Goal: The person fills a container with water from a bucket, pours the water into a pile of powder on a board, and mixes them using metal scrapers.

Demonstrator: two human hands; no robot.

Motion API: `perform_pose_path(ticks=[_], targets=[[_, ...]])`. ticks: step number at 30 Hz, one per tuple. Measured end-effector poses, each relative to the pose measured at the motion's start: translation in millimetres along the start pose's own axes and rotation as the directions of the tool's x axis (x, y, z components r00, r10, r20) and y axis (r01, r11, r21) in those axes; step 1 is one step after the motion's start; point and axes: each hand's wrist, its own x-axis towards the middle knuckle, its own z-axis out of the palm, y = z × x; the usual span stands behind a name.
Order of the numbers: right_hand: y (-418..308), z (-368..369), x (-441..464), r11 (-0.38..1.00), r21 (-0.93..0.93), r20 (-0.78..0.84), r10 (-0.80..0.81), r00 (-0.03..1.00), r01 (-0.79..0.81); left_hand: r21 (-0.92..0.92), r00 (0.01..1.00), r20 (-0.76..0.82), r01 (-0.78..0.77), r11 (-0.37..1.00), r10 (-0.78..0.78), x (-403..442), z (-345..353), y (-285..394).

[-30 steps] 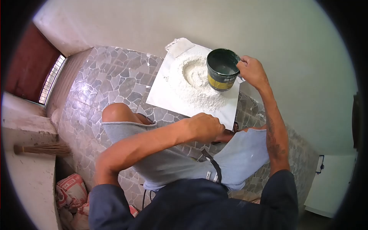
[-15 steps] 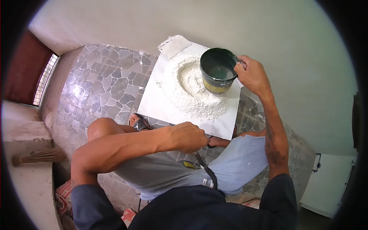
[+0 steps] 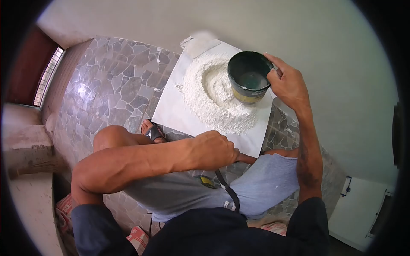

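Observation:
My right hand grips the handle side of a dark green pail with a yellow band. The pail is tilted slightly towards me, with some liquid low inside, over the right side of a white powder mound. A hollow is in the mound's middle. The powder lies on a white board. Near the board's front edge, my left hand is closed in a fist above my lap; what it holds, if anything, is hidden.
A pale piece lies at the board's far left corner. Around the board is grey stone-patterned floor. My sandalled foot is by its left front corner. Red-and-white sacks lie below, a broom at left. A wall rises beyond the board.
The view has shifted. The pail has tilted more towards me, still in my right hand over the powder. My left hand, still closed, sits slightly further left than a second ago.

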Motion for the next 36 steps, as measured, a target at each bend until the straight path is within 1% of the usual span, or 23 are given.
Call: perform_pose_path(ticks=[5,7,10,13,16,19,22,25,31,34,36], targets=[[-1,-2,4,1.000,0.007,0.034,0.001,0.999,-0.002,-0.009,0.993,-0.115,-0.009,1.000,0.008,3,16,-2],[-2,-2,5,1.000,-0.005,0.034,0.000,0.999,0.000,0.013,0.991,-0.128,-0.044,0.999,0.045,3,26,-3],[-2,-1,6,0.997,-0.059,0.047,-0.052,0.998,0.055,0.016,0.987,-0.153,-0.054,0.998,0.056,3,35,0],[-6,-2,7,0.994,-0.094,0.053,-0.058,0.997,0.063,0.065,0.993,-0.098,-0.062,0.996,0.068,3,36,0],[-11,-2,7,0.995,-0.096,0.059,-0.008,0.998,0.014,0.046,0.996,-0.080,-0.034,0.998,0.037,5,39,0],[-12,-1,9,0.992,-0.121,0.059,-0.015,0.998,0.022,0.024,0.993,-0.109,-0.030,0.999,0.033,4,37,0],[-10,0,12,0.990,-0.137,0.072,-0.023,0.997,0.033,0.017,0.996,-0.081,-0.033,0.999,0.034,4,36,1],[-13,0,12,0.990,-0.140,0.076,-0.004,0.997,0.014,0.026,0.996,-0.085,-0.035,0.999,0.037,4,37,2],[-15,2,15,0.984,-0.177,0.093,-0.012,0.996,0.028,0.052,0.994,-0.106,-0.034,0.998,0.040,2,36,1],[-19,0,16,0.971,-0.238,0.132,0.012,0.991,0.020,0.006,0.989,-0.143,-0.037,0.999,0.038,1,33,1],[-21,0,15,0.972,-0.233,0.116,-0.013,0.993,0.040,-0.001,0.990,-0.136,-0.040,0.999,0.039,1,33,1]])
